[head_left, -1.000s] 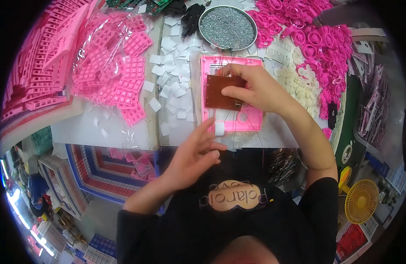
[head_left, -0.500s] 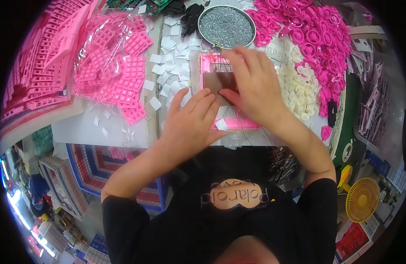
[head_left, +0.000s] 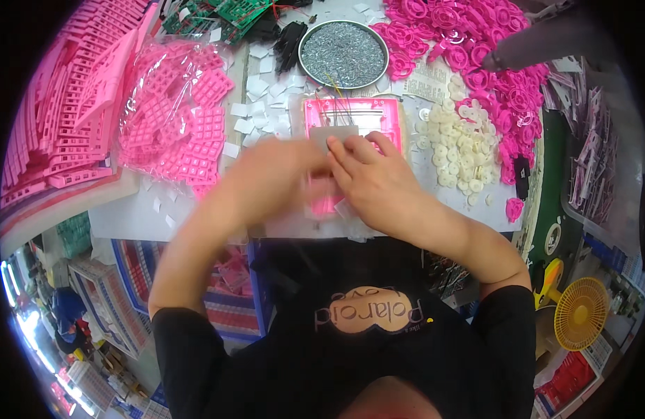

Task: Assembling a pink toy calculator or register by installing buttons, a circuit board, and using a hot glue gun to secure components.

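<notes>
A pink plastic casing (head_left: 394, 124) lies in front of me, with thin wires (head_left: 334, 105) rising over its far part. On it sits a small flat grey panel (head_left: 334, 132). The bent fingers of my right hand (head_left: 385, 185) press against the panel's near right edge. Motion smears my left hand (head_left: 277, 171) at the casing's left side, and its fingers cannot be made out. Both hands hide much of the casing's near half.
Beyond the casing stands a round dish of small metal pieces (head_left: 344, 54). White discs (head_left: 466, 150) and magenta parts (head_left: 469, 49) lie right, with a dark tapered tool-like object (head_left: 539, 43) over them. White paper squares (head_left: 259, 105), bagged pink keypads (head_left: 172, 105) and stacked pink frames (head_left: 78, 91) are left.
My right hand has come down toward me, from the casing's far part to the panel. My left hand has moved and blurred. The dark tapered object has appeared at the upper right.
</notes>
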